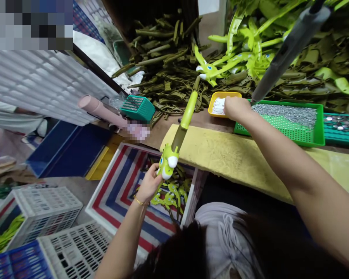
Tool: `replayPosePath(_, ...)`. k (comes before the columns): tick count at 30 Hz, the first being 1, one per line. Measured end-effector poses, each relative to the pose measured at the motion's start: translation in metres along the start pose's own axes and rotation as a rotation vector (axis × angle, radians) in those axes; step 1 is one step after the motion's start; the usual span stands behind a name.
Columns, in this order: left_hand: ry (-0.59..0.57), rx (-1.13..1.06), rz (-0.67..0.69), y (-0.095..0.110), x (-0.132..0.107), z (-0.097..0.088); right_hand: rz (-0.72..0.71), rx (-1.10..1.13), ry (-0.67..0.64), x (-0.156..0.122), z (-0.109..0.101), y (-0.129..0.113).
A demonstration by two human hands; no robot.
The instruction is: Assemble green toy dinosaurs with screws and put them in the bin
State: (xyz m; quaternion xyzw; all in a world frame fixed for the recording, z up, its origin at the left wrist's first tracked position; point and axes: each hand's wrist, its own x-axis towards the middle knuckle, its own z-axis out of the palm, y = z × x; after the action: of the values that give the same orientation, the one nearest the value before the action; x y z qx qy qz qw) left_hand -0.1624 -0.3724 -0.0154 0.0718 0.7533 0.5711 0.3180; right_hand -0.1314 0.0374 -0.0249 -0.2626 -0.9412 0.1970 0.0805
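My left hand (149, 184) grips a long lime-green toy (166, 164) by its animal head, which has blue eyes and a white snout. The toy's olive and lime shaft slants up and away over the bench edge. My right hand (237, 108) reaches into a small yellow tray (225, 94) of little white pieces (219, 105). Its fingers are bent together among the pieces; what they pinch, if anything, is hidden. Beside that hand stands a green basket (282, 133) of silvery screws (291, 115). A grey power screwdriver (291, 50) hangs above, its tip close behind my right wrist.
Heaps of olive strips (168, 91) and lime toy parts (250, 46) cover the back of the bench. A yellow pad (221, 149) lines its front edge. Below, a crate with a striped liner (113, 197) holds several similar toys. A teal box (138, 108) stands back left.
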Motion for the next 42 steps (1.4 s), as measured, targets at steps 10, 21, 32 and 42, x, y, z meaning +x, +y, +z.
replayPosePath(10,-0.080,-0.129,0.050,0.013,0.011,0.027,-0.017,0.117,0.125,-0.039,-0.033,-0.024)
replayPosePath(21,-0.244,-0.397,-0.025,0.033,0.021,0.078,-0.268,0.848,-0.110,-0.155,-0.008,-0.111)
replayPosePath(32,-0.187,-0.350,0.008,0.026,0.023,0.081,-0.455,0.718,-0.051,-0.142,-0.012,-0.111)
replayPosePath(42,-0.071,-0.338,0.020,0.001,0.012,0.045,-0.292,0.889,-0.234,-0.121,0.020,-0.132)
